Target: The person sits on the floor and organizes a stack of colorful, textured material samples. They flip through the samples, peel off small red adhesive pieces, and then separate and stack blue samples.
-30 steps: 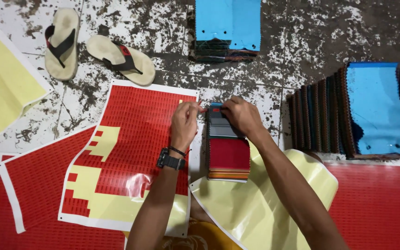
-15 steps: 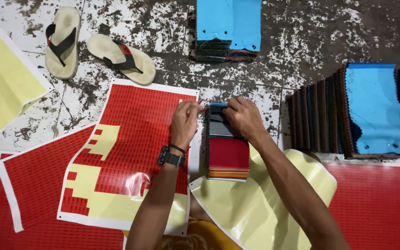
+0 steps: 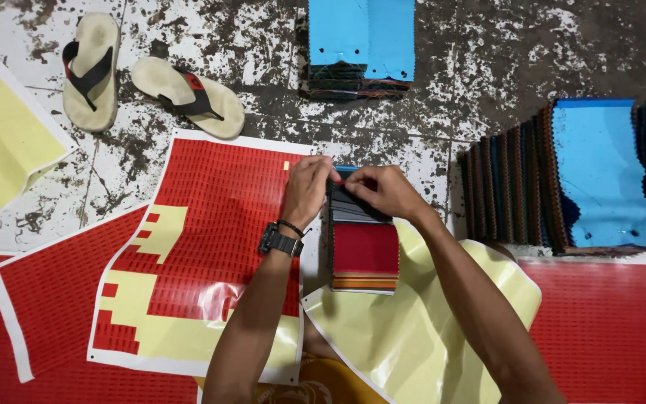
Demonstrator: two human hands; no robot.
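Both your hands meet at the far end of the swatch stack [image 3: 364,251], which lies on the floor right in front of you, between the red sticker sheet [image 3: 211,247] on the left and the yellow backing sheet [image 3: 413,329] on the right.

Left hand [image 3: 306,191]: fingers curled, thumb and forefinger pinched narrow on something small and red at the stack's far left corner. It looks like a sticker, but it's too small to be sure.

Right hand [image 3: 384,191]: fingers closed down over the stack's far edge, pressing on the dark top swatch. Fingertips of the two hands are almost touching.

Key geometry: the stack's long axis runs near-to-far, straight away from you. The red swatch face shows at the near end and the grey and blue ones at the far end under your hands. Both hands are equally close to the working edge, with the left over the left corner and the right covering the middle and right.

Around you: a fanned row of swatches [image 3: 570,176] with a blue top to the right, another blue-topped pile [image 3: 362,45] farther off, and a pair of sandals [image 3: 143,75] far left. More red sheets lie near left and near right.
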